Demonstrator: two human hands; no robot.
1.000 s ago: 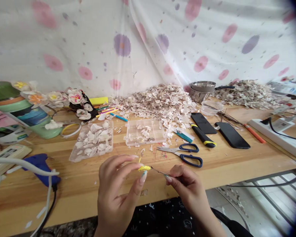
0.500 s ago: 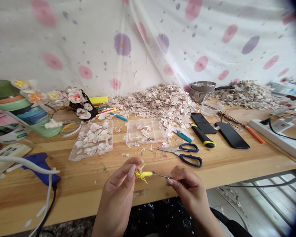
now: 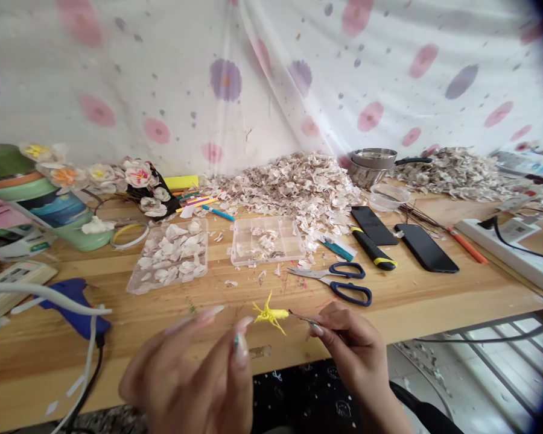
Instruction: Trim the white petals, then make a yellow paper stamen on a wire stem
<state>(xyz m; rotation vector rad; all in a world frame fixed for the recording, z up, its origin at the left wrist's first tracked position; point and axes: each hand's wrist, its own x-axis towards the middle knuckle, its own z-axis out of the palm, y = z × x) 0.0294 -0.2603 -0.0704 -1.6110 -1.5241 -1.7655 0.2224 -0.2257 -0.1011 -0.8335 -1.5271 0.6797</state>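
Note:
My right hand (image 3: 350, 349) pinches a thin wire stem (image 3: 301, 316) that carries a small yellow tuft (image 3: 270, 314) with spread strands at its left end. My left hand (image 3: 194, 377) is low in front, blurred, fingers stretched out and apart, holding nothing; its fingertips lie just left of the yellow tuft without touching it. Both hands hover over the front edge of the wooden table (image 3: 434, 289).
Blue scissors (image 3: 339, 281), two clear trays of white petals (image 3: 172, 256) (image 3: 265, 241), a big heap of petals (image 3: 294, 184), two phones (image 3: 423, 247), a blue glue gun (image 3: 75, 304), a metal pot (image 3: 373, 163), finished flowers (image 3: 138, 178) and a power strip (image 3: 516, 250) lie on the table.
My left hand let go of the yellow tuft and dropped back toward me with fingers spread. The tuft's strands now stand fanned out; the right hand kept holding the wire.

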